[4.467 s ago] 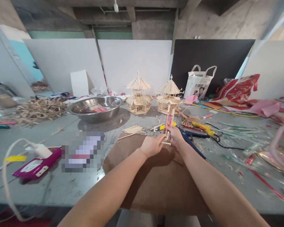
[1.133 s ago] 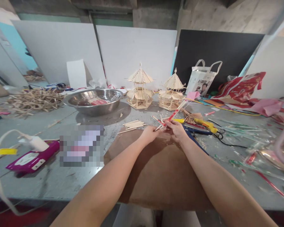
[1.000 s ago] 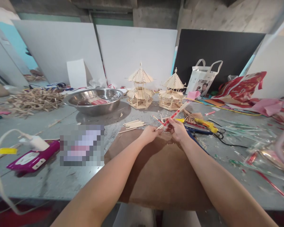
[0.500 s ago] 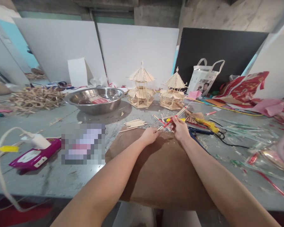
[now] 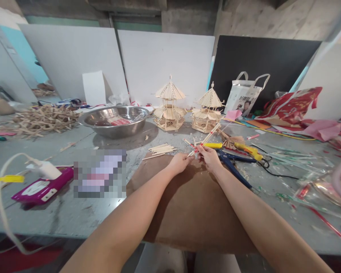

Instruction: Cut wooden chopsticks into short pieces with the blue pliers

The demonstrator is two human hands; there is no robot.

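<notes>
Over the far edge of a brown paper sheet (image 5: 193, 204), my left hand (image 5: 179, 163) and my right hand (image 5: 209, 158) meet, both closed on a pair of wrapped chopsticks (image 5: 207, 137). The chopsticks, in red and white wrappers, slant up and to the right from my fingers. A short pile of bare wooden sticks (image 5: 160, 149) lies just left of my left hand. Two small pagoda models built of sticks (image 5: 169, 104) (image 5: 208, 109) stand behind my hands.
A steel bowl (image 5: 113, 122) holds more wrapped chopsticks. A yellow glue gun (image 5: 248, 150) and blue-handled tool (image 5: 233, 167) lie at right among plastic wrappers. A heap of sticks (image 5: 42, 120), a magenta device with white cable (image 5: 41, 188) and bags (image 5: 246, 96) crowd the grey table (image 5: 74, 223).
The chopsticks stood upright 4.5 s ago; they now slant up to the right, low over the table. My hands have stayed together at the paper's far edge.
</notes>
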